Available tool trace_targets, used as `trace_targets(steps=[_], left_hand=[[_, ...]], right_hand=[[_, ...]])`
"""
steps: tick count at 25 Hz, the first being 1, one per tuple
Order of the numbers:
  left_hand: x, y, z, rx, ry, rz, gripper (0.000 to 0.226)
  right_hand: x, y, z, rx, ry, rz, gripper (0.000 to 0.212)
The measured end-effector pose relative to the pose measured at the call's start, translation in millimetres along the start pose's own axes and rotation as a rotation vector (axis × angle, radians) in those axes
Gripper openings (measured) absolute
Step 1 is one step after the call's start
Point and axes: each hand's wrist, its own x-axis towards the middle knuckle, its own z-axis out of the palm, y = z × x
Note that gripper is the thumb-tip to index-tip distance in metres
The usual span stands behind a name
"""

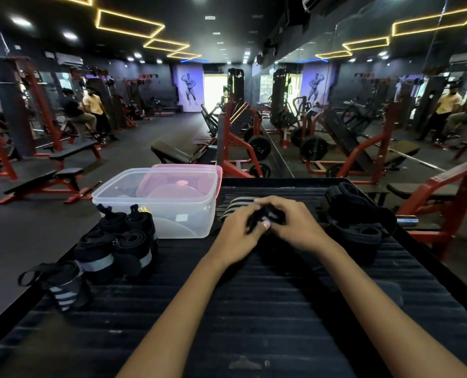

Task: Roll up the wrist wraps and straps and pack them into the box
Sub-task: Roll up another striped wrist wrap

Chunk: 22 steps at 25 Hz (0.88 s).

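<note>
Rolling is the step in hand, I judge: my left hand (239, 231) and right hand (292, 225) are pressed close together, fingers pinching a black-and-grey striped wrist wrap (243, 207) on the ribbed black table (254, 309). Finished rolls (118, 246) sit well to the left, loose black straps (357, 222) just right of my hands. Beyond the rolls stands the clear box (156, 203), open, its pink lid (188, 173) behind. Next I need steady tension while turning.
</note>
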Motion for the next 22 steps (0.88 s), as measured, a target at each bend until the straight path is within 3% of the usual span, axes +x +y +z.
trace_targets(steps=[2, 3, 7, 11, 15, 19, 22], left_hand=[[-2, 7, 8, -0.395, -0.131, -0.234, 0.028], [-2, 8, 13, -0.587, -0.134, -0.312, 0.024], [-3, 16, 17, -0.997, -0.075, -0.424, 0.024], [0, 16, 17, -1.097, 0.034, -0.516, 0.017], [0, 18, 17, -1.115, 0.181, -0.478, 0.017], [0, 17, 15, -1.115, 0.271, -0.45, 0.021], [1, 14, 13, -1.137, 0.287, -0.42, 0.02]], right_hand=[[-4, -10, 2, -0.452, -0.055, -0.148, 0.059], [-6, -15, 4, -0.563, -0.071, -0.217, 0.063], [-10, -23, 2, -0.465, -0.11, -0.283, 0.074], [-3, -9, -1, -0.294, 0.02, -0.174, 0.068], [3, -2, -3, 0.021, 0.281, 0.086, 0.035], [0, -2, -10, -0.101, 0.228, 0.16, 0.042], [0, -1, -12, -0.132, 0.172, 0.166, 0.032]])
